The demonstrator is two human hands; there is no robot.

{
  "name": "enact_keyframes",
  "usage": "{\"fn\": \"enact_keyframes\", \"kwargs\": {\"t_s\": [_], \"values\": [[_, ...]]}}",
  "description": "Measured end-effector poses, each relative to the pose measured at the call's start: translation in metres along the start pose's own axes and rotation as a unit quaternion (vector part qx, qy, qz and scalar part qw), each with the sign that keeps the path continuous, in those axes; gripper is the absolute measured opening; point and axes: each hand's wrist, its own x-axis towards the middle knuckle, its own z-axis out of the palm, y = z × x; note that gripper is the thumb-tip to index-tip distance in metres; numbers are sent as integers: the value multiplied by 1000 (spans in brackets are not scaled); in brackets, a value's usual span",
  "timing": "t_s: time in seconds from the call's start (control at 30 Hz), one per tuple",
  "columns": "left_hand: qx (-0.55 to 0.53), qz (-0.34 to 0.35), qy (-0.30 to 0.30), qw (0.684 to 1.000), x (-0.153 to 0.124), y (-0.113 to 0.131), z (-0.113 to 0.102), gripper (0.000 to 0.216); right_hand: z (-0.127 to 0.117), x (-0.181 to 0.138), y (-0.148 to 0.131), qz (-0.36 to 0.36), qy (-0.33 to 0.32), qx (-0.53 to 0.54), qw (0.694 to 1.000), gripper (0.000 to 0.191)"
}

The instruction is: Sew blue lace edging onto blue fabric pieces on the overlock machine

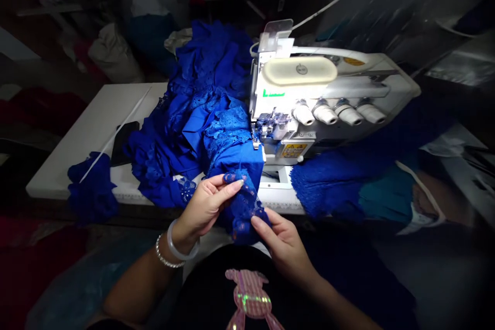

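Dim room, white surface (85,124): from afar, I have my left hand (207,203) and right hand (284,242) pinching blue lace (247,201) before the machine (328,95) (work seems midway; heaped cloth (220,56) beyond, finished share unclear).

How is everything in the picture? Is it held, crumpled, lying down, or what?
Left hand: closed, pinching lace
Right hand: closed, pinching lace
Blue lace: held between both hands
Big blue cloth heap: crumpled, on the table
Small blue cloth: crumpled, hanging over the table edge
Sewing machine: upright; can't tell if running
Dark flat thing: lying flat
Bangle: worn on left wrist
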Motion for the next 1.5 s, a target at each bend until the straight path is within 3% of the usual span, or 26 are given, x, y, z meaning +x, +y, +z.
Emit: {"fn": "enact_keyframes", "kwargs": {"t_s": [0.07,0.13,0.2,0.23,0.3,0.37,0.6,0.8,1.0,1.17,1.33,1.5], "values": [[69,52,6,996,3,4,0,24,-5,6,5,-92,9,-120,988,22],[174,157,-6,972,9,13,4,19,-12,18,9,-204,76,-241,946,21],[280,284,-8,917,20,25,10,15,-18,34,9,-292,169,-315,887,20],[327,340,-1,882,28,30,13,14,-20,41,8,-308,189,-320,876,20],[408,415,27,813,43,37,19,13,-22,53,5,-287,156,-282,902,18],[462,447,53,765,57,39,21,13,-23,59,1,-244,90,-228,938,19],[521,470,102,705,70,30,16,6,-22,61,-6,-224,95,-166,956,21],[621,509,60,594,65,35,14,19,-24,62,-5,-211,98,-176,957,23],[720,476,2,504,41,29,14,28,-25,56,-3,-222,83,-198,951,19],[754,425,24,501,33,22,20,34,-25,48,-1,-201,76,-172,961,18],[760,398,45,512,34,19,26,37,-25,43,-3,-86,38,-65,993,19],[778,380,50,498,40,19,29,41,-24,50,-7,-117,70,-37,990,18]]}}
